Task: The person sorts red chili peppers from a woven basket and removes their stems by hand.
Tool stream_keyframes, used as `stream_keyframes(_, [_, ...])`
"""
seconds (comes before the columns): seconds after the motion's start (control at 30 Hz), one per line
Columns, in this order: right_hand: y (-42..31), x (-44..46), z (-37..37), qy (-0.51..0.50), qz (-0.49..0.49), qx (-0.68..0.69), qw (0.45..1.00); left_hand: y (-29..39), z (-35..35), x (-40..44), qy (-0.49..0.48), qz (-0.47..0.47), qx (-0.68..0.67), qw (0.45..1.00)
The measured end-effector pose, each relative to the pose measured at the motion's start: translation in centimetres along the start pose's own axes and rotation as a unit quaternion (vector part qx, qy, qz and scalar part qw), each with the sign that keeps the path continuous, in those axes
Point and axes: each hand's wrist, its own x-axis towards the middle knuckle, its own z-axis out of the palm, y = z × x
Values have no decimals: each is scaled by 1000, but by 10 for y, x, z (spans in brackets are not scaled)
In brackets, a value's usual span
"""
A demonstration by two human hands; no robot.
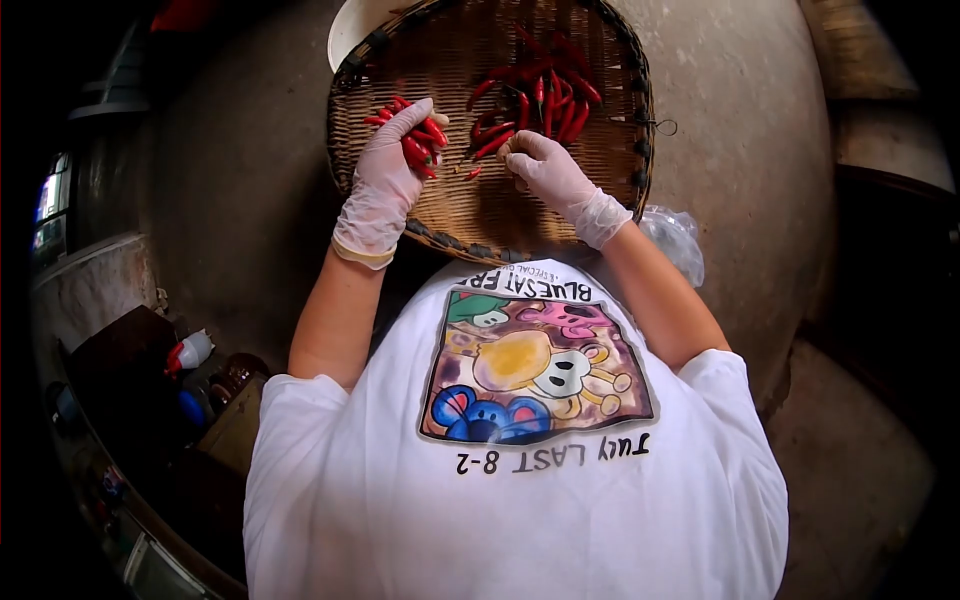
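Note:
Both hands wear thin whitish gloves over a woven basket tray (455,205) with a dark bound rim. My left hand (395,150) is closed around a bunch of red chilies (418,150) at the tray's left side. Near the tray's middle, my right hand (545,168) has its fingers pinched together beside a red chili (493,145); whatever is between the fingertips is too small to make out. A pile of red chilies (550,100) lies on the tray just beyond my right hand. One small red piece (473,174) rests between the hands.
Behind the tray's upper left edge is a white round container (350,35). A clear plastic bag (675,240) sits at the tray's lower right. Grey floor (740,110) surrounds the tray. Assorted items, including a red and white object (190,352), stand at the left.

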Motion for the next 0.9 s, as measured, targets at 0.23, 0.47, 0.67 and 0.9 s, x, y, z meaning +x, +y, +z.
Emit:
stream_keyframes(0.23, [-16, -2, 6, 102, -168, -370, 908, -3, 0, 2, -5, -10, 30, 999])
stream_keyframes(0.47, [-12, 19, 6, 78, -208, -605, 765, -4, -3, 1, -28, -29, 26, 999])
stream_keyframes(0.67, [-31, 9, -16, 8, -160, -92, 983, -6, 9, -8, -61, -38, 57, 996])
stream_keyframes(0.9, [-47, -19, -20, -158, 64, 295, 940, -15, 37, -22, -100, -12, 139, 985])
